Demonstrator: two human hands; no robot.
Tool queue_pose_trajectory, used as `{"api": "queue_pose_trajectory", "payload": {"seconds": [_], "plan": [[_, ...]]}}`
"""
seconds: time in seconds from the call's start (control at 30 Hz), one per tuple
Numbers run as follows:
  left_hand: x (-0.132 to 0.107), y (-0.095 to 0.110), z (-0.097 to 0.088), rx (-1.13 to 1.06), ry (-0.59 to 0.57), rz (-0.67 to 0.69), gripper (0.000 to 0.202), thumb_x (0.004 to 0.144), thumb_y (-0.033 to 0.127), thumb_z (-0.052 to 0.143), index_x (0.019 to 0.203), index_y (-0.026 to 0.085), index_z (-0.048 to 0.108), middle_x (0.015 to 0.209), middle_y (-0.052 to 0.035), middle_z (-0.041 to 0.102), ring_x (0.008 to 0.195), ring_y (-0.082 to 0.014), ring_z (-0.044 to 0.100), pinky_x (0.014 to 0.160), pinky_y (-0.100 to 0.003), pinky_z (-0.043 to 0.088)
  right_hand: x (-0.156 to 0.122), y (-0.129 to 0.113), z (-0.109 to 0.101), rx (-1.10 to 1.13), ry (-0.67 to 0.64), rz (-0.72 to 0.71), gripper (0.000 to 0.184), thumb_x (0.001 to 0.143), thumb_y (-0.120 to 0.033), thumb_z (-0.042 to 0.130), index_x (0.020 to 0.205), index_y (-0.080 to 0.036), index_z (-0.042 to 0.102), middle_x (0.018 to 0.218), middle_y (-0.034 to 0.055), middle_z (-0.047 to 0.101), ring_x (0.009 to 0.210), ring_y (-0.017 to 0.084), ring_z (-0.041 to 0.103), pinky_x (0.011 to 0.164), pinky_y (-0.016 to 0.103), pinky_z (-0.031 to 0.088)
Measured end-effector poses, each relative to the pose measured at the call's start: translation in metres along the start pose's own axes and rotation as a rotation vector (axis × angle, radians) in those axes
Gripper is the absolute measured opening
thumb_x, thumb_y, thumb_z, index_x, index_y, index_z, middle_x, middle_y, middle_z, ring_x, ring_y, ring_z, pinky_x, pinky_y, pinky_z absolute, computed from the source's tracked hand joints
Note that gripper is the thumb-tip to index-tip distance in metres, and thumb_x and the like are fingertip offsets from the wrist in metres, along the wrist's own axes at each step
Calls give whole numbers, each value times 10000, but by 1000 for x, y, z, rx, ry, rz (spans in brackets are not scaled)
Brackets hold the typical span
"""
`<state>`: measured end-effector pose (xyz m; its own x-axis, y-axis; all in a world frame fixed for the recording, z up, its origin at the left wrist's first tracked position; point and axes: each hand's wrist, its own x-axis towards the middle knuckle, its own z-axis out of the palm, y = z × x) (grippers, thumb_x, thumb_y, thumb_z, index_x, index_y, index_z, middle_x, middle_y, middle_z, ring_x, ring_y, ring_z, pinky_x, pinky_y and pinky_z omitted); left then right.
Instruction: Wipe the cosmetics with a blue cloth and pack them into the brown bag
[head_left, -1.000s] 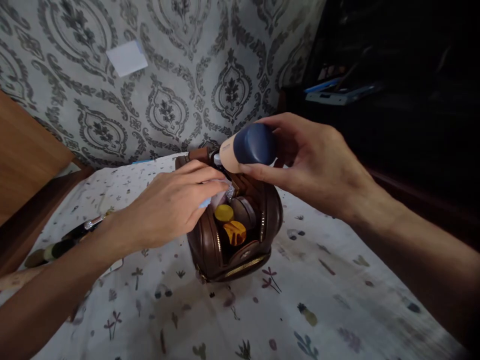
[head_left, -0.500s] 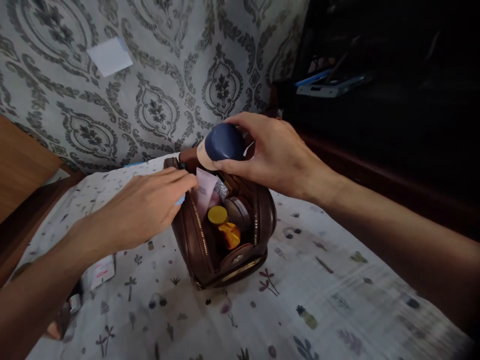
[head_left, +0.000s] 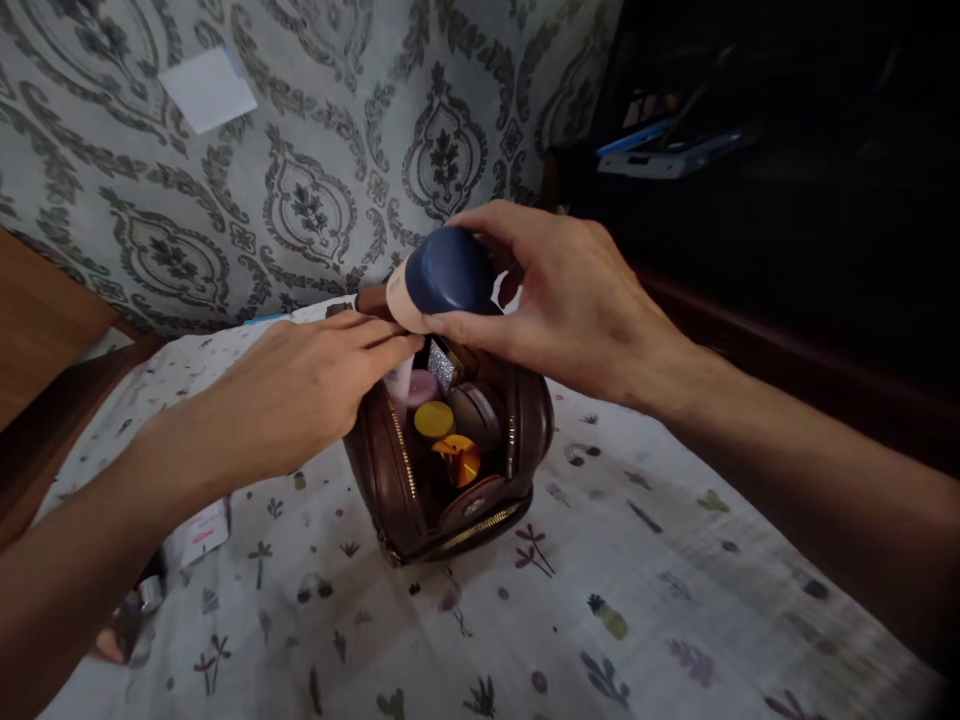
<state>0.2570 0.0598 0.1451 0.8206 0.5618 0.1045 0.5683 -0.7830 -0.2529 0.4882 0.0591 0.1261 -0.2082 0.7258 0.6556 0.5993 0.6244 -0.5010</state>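
Note:
My right hand grips a beige container with a rounded navy cap, held tilted above the back of an unzipped brown leather bag. My left hand reaches over the bag's left rim, fingers stretched out and partly covering a pale pink tube. Inside the bag are a pink round item, a glittery silver item, a yellow round lid, a shiny orange piece and a dark round container. The left fingertips are close to the beige container; whether they touch it is unclear.
The bag stands on a white printed sheet. At the left lie a white packet and small dark items, partly behind my left forearm. A patterned wall is behind, with dark furniture at the right.
My left hand has moved right and over the pink tube, which sits lower and is more covered. The capped container has shifted slightly left and up in my right hand.

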Motion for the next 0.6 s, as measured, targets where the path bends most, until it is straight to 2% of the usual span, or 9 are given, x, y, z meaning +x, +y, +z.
{"api": "queue_pose_trajectory", "payload": {"seconds": [0.17,0.27,0.4,0.6], "plan": [[-24,-9,7,36,28,-17,590,897,99,374,1467,233,441,1440,-85,556,1355,-309,518,991,-458,548,-22,-14,-5,67,-121,-6,360,735,-414,816,1005,-234,662,894,25,668,1020,302,674,864,425,564],[-30,-13,9,1,40,-34,582,946,139,347,1511,271,390,1502,-73,510,1384,-301,490,1023,-477,536,-31,-16,-2,72,-234,-56,253,745,-340,806,940,-252,672,838,14,663,943,271,687,807,386,569],[-30,-13,11,-88,43,-48,529,1001,222,337,1521,303,387,1526,-54,492,1408,-300,463,1074,-495,503,-33,-20,10,63,-434,-105,180,712,-195,791,815,-235,649,807,13,663,809,224,665,692,330,540],[-27,-8,11,-49,-1,-75,601,959,139,297,1535,294,363,1572,-27,448,1416,-270,460,1079,-451,507,-26,-27,34,71,-703,-87,144,695,-126,734,767,-184,624,736,13,629,671,167,603,586,273,439]]}}
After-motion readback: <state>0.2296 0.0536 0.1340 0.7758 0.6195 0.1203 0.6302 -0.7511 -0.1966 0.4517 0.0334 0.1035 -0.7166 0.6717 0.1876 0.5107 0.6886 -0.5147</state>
